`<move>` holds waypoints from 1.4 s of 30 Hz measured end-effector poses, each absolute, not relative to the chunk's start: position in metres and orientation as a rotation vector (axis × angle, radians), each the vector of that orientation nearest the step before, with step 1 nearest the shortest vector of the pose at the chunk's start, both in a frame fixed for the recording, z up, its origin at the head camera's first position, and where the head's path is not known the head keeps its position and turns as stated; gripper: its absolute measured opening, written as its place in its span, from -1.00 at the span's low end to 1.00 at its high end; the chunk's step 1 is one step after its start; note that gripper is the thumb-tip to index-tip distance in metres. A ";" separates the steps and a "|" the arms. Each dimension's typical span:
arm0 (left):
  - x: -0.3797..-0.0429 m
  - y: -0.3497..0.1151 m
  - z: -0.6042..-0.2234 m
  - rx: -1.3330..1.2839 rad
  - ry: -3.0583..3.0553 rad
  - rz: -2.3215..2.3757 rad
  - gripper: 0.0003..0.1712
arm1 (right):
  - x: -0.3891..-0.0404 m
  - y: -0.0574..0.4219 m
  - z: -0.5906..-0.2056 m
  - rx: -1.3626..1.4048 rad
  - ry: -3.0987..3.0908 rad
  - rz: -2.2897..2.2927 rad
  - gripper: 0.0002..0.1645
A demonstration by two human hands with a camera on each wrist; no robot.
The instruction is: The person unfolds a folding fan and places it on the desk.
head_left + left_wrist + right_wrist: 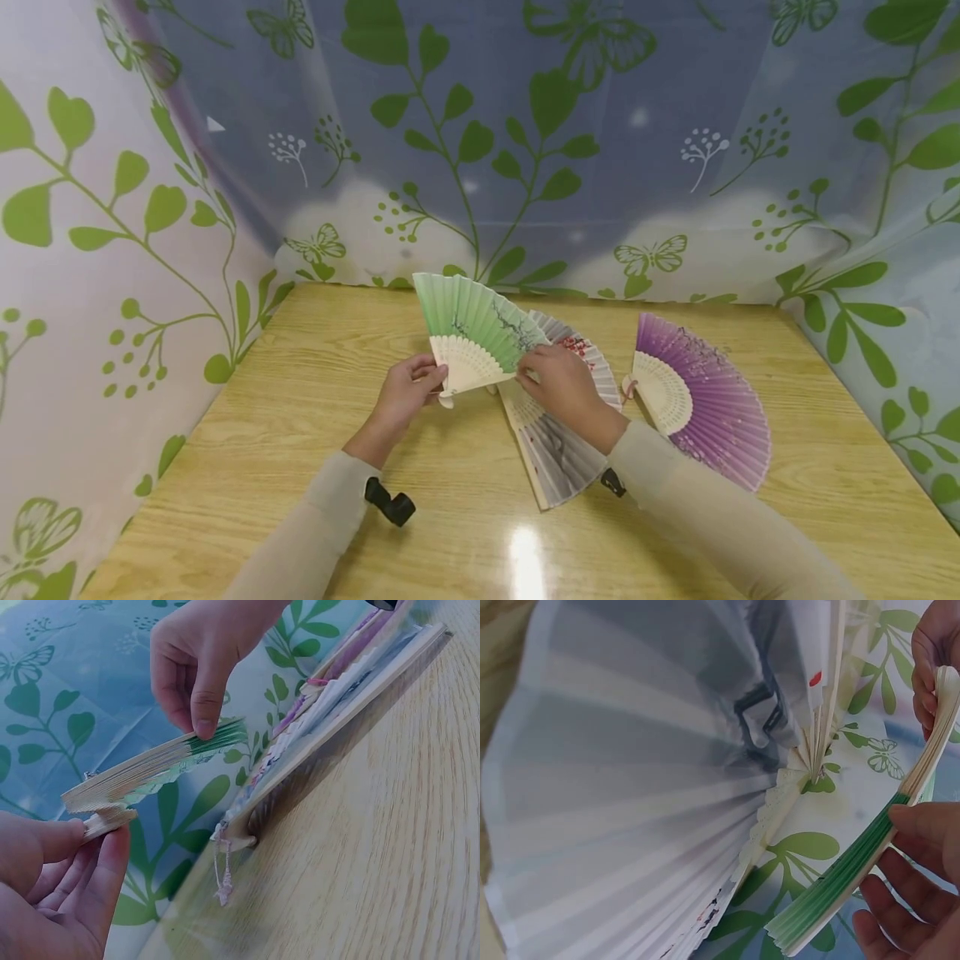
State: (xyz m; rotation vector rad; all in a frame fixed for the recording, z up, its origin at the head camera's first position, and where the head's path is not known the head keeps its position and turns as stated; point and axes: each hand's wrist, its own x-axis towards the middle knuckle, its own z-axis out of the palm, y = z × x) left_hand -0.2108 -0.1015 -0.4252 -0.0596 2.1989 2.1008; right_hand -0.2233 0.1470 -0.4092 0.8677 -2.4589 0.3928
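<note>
A green folding fan (476,308) with pale pierced ribs and a dark branch print is held spread above the table. My left hand (405,390) pinches its base between thumb and fingers, near the pivot. Out at the fan's right edge, my right hand (566,385) holds the end rib and green leaf; the right wrist view shows the thumb on the green leaf (855,859). Seen edge-on in the left wrist view, several ribs (139,769) lie close together. Behind and below my right hand is an open grey-and-white folding fan (558,458) with red blossoms, partly hidden by that hand.
An open purple fan (727,408) with a floral print lies to the right on the wooden table (330,333). A pinkish tassel (223,889) hangs from the grey fan's pivot. Leaf-patterned cloth (480,100) stands behind the table and along both sides.
</note>
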 end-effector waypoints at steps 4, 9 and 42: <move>-0.212 -0.103 -0.425 -0.081 2.181 2.124 -0.65 | -0.224 0.147 -0.410 0.885 -2.408 0.380 -0.92; -0.214 -0.105 -0.423 -0.097 2.181 2.149 -0.64 | -0.223 0.146 -0.409 0.888 -2.382 0.380 -0.91; -0.228 -0.134 -0.416 -0.229 2.203 2.202 -0.57 | -0.200 0.118 -0.399 0.891 -2.408 0.360 -0.92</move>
